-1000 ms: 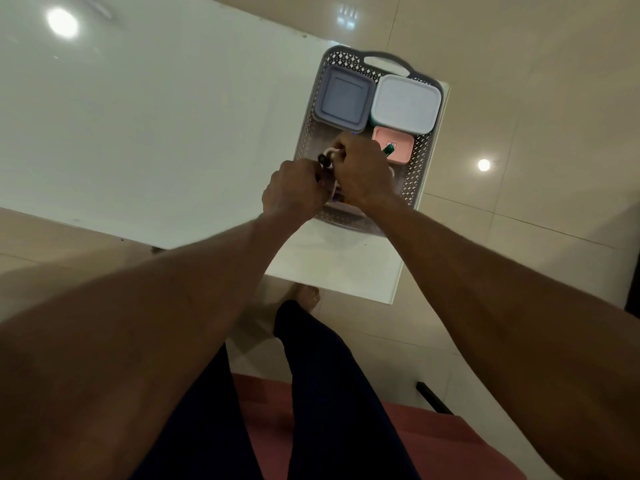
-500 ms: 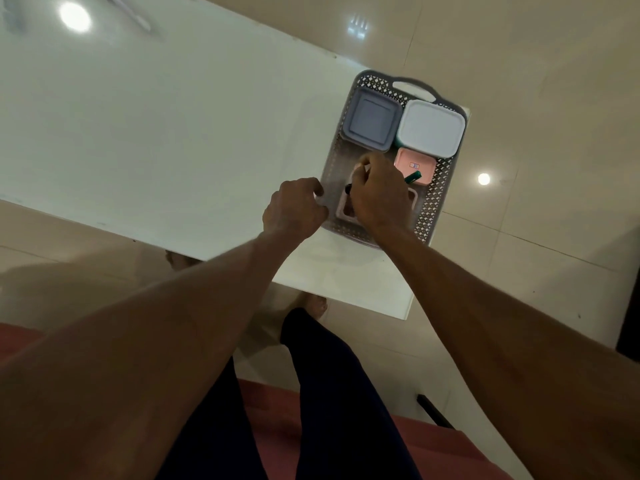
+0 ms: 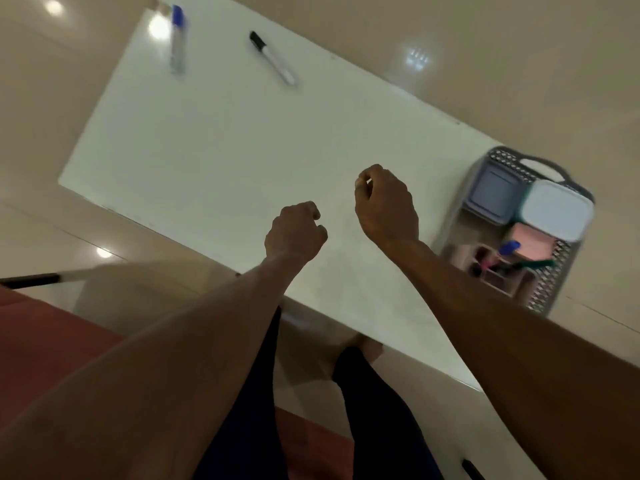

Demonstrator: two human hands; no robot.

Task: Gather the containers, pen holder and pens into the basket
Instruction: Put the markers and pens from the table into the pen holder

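The grey basket [image 3: 550, 292] stands at the table's right end. It holds a grey-blue container [image 3: 491, 195], a white-lidded container [image 3: 557, 211], a pink container [image 3: 533, 245] and a pink pen holder [image 3: 495, 271] with several pens in it. Far across the table lie a blue-capped marker [image 3: 178, 39] and a black-capped marker [image 3: 273, 58]. My left hand [image 3: 294, 233] and my right hand [image 3: 384, 202] hover over the table's middle, both curled loosely, holding nothing, left of the basket.
The white table [image 3: 225, 150] runs diagonally over a glossy beige tiled floor. My legs and a foot show below its near edge. A red mat [image 3: 41, 337] lies on the floor at lower left, with a dark rod [image 3: 31, 280] above it.
Both hands have left the basket and pen holder and moved left over the table. The view swung left, bringing the two far markers into sight.
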